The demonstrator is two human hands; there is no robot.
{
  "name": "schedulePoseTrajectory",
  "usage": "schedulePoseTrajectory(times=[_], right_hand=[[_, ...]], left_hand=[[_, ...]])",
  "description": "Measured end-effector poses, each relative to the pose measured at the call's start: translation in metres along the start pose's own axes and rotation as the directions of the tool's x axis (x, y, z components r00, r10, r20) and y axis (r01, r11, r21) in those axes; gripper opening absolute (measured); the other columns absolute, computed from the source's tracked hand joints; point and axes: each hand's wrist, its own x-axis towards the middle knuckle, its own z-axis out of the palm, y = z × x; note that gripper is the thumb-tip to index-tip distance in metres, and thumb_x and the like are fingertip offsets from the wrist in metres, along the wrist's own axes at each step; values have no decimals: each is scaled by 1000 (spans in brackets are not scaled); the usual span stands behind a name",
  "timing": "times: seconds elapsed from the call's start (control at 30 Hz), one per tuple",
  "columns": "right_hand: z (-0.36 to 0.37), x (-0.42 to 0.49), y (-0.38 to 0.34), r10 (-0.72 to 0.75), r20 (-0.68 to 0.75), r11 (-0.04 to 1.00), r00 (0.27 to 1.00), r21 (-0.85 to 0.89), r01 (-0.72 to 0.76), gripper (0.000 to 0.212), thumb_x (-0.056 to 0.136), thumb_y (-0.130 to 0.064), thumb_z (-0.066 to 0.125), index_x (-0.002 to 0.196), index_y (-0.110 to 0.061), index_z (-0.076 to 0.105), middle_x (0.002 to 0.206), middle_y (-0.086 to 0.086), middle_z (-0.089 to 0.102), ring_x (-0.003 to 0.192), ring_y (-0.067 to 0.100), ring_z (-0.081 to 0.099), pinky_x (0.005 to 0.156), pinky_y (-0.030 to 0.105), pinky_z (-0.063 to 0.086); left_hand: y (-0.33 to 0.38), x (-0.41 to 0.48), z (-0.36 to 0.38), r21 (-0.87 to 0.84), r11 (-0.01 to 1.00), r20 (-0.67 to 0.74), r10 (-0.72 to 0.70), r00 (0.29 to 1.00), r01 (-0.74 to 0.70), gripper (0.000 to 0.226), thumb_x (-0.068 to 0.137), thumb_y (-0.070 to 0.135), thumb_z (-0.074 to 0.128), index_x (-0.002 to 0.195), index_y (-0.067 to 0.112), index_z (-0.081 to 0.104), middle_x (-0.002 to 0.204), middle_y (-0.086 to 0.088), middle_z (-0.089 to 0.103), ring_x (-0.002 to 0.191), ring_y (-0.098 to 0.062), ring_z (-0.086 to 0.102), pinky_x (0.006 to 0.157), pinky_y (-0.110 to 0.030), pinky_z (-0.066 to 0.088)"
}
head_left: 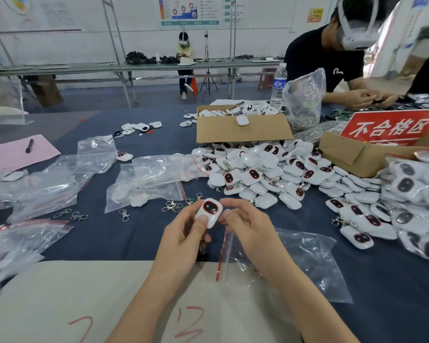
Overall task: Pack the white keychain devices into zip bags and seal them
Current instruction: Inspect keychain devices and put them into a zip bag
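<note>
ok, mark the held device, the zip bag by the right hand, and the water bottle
held device (pixel 210 207), head view, dark face
zip bag (pixel 312 263), head view, clear film
water bottle (pixel 279 84), head view, blue label

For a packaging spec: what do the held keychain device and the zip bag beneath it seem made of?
Keychain device: probably hard white plastic, glossy sheen, dark red-rimmed window. Zip bag: thin clear plastic film, crinkled and shiny, red seal strip.
</note>
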Motion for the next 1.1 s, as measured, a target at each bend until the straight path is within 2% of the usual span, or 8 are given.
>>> schedulePoseTrajectory(times=[0.13,0.23,0.43,0.7,0.8,0.93,1.0,1.1], right_hand=[[-12,3,-10,-81,-85,997,993,-13,80,29,102,-8,52,110,-29,70,98,-11,77,97,7,70,90,22,55],[-25,3,-8,-130,-126,975,983,-198,103,26,102,-18,55,107,-38,70,100,-22,74,98,-3,66,82,10,48],[-32,5,10,87,54,711,995,-703,-24,33,105,-31,49,137,-33,57,122,-14,65,121,14,53,108,38,39],[-29,5,10,53,61,789,997,-614,-4,31,103,-20,51,126,-39,62,95,-24,65,105,6,58,102,31,41],[-32,6,9,39,7,885,999,-465,-31,32,99,-12,57,117,-37,67,87,-17,68,72,0,65,74,12,47],[-39,8,8,65,-39,929,997,-361,-74,37,95,-7,57,108,-39,70,79,-18,68,63,0,60,66,16,48],[-39,9,9,62,-46,934,997,-349,-74,36,94,-8,58,106,-39,71,78,-20,69,70,-5,60,68,8,43],[-38,9,8,61,-46,936,997,-345,-73,36,92,-6,59,105,-38,70,77,-18,70,67,-6,59,64,7,43]], left_hand=[[-5,0,-6,100,993,-4,-66,998,67,22,104,32,53,121,41,64,70,16,59,62,-6,50,62,-18,45],[-7,-1,-10,222,970,-7,-104,995,103,14,101,36,58,114,39,62,81,13,63,69,-6,55,74,-25,48],[-6,-3,-4,443,895,46,-71,996,44,19,103,29,56,117,36,67,93,24,69,83,13,60,73,-6,41],[-7,-12,19,460,883,-71,-65,995,90,7,94,45,65,93,38,64,82,22,71,71,1,61,76,-34,52],[-3,-18,32,416,907,-77,-35,996,64,15,98,44,57,88,37,66,80,23,69,78,1,64,79,-37,54],[-1,-27,42,434,899,55,34,998,-54,23,89,59,51,94,43,67,96,25,61,100,-1,53,91,-35,47],[-3,-29,45,453,887,94,46,994,-84,15,92,48,59,106,44,60,98,23,61,103,-2,52,95,-36,45],[-1,-30,44,425,900,187,23,982,-102,37,98,25,56,124,49,47,96,16,67,103,-15,55,92,-40,48]])
